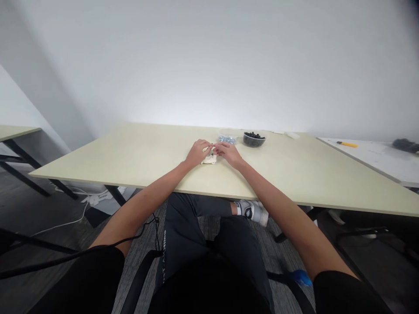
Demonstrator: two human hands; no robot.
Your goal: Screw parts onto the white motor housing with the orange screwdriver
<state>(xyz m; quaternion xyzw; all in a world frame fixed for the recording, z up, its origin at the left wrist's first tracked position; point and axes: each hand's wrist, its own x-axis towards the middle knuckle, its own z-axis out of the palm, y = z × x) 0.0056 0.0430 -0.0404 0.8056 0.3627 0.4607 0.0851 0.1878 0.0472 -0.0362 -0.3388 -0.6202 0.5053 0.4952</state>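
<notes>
On the table's near half, my left hand (197, 152) and my right hand (228, 153) meet fingertip to fingertip over a small cream-white piece (209, 160). The fingers of both hands are curled and pressed together. Something small and dark shows between the fingertips, too small to name. The cream-white piece lies on the tabletop below the hands, partly covered by them. Just behind my right hand stands a clear tub (229, 131) of small silvery parts. To its right is a clear bowl (253, 144) filled with small black pieces.
A pale yellow table (147, 148) runs up to a white wall. A white item (292, 135) lies at its back edge. On the white surface to the right are a yellow utility knife (348, 144) and a dark bundle (405, 145). Cables hang below on the left.
</notes>
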